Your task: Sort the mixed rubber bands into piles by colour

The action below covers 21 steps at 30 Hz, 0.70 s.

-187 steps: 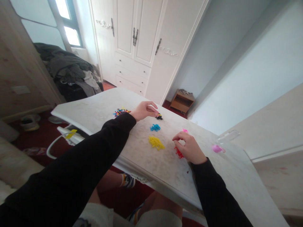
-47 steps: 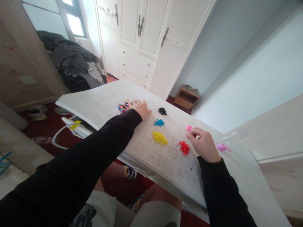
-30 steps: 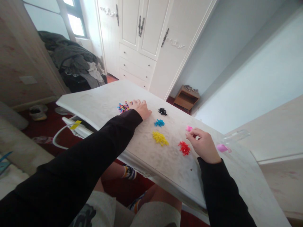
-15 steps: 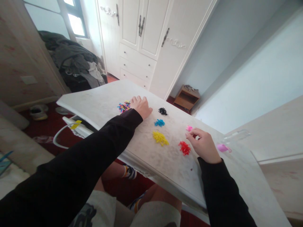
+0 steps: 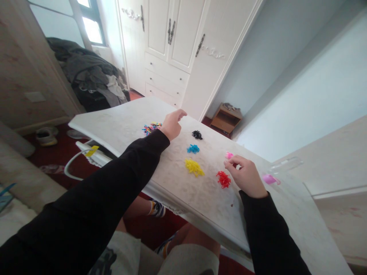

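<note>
The left hand (image 5: 172, 125) is held over the white, mottled tabletop (image 5: 172, 172), just beside a multicoloured heap of small thin pieces (image 5: 149, 130); its fingers are bent, and whether anything is pinched cannot be told. The right hand (image 5: 246, 175) is curled, with thumb and forefinger rounded into a ring, near a bright pink heap (image 5: 229, 155) and a red heap (image 5: 223, 179); its grip cannot be made out. Between the hands, a black heap (image 5: 197, 135), a blue heap (image 5: 193, 149) and a yellow heap (image 5: 194, 168) are kept apart.

Multicoloured pile (image 5: 148, 129), apparently band-like, left of black heap (image 5: 197, 134), blue heap (image 5: 193, 149), yellow heap (image 5: 194, 167), red heap (image 5: 223, 179) and pink heap (image 5: 229, 155).
</note>
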Tool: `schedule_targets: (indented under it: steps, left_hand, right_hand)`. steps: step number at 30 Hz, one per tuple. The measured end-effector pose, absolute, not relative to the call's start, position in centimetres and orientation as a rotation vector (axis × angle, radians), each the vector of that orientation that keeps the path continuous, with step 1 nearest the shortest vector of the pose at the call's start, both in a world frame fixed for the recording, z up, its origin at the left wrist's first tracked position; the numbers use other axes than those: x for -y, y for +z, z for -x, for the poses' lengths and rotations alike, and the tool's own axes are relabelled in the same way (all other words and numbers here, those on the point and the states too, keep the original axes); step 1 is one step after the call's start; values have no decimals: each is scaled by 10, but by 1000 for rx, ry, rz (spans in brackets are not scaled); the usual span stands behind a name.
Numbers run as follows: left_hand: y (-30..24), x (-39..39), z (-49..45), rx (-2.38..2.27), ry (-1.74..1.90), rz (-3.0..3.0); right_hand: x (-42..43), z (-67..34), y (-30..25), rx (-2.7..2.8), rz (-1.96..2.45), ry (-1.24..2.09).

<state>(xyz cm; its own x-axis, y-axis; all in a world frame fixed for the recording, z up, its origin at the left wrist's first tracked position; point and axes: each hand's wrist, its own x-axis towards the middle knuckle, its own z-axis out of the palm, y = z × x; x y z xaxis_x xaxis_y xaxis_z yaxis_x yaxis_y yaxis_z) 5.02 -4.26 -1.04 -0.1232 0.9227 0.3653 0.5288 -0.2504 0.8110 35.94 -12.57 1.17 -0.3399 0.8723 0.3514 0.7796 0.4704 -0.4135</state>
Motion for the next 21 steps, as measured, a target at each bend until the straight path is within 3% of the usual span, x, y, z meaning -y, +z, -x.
schedule_targets:
  steps: [7,13,21]
  left_hand:
    - [-5,54,-68,-915,1390,-1081]
    - [-3,56,-67,-750,1221,-780]
    - [-2,60,-68,-714,1209,-822]
  right_hand:
    - [126,-359,12,2199,1359,220]
    - [126,-358,12,2214,1360,226]
    - [126,-359,10,2216,1356,233]
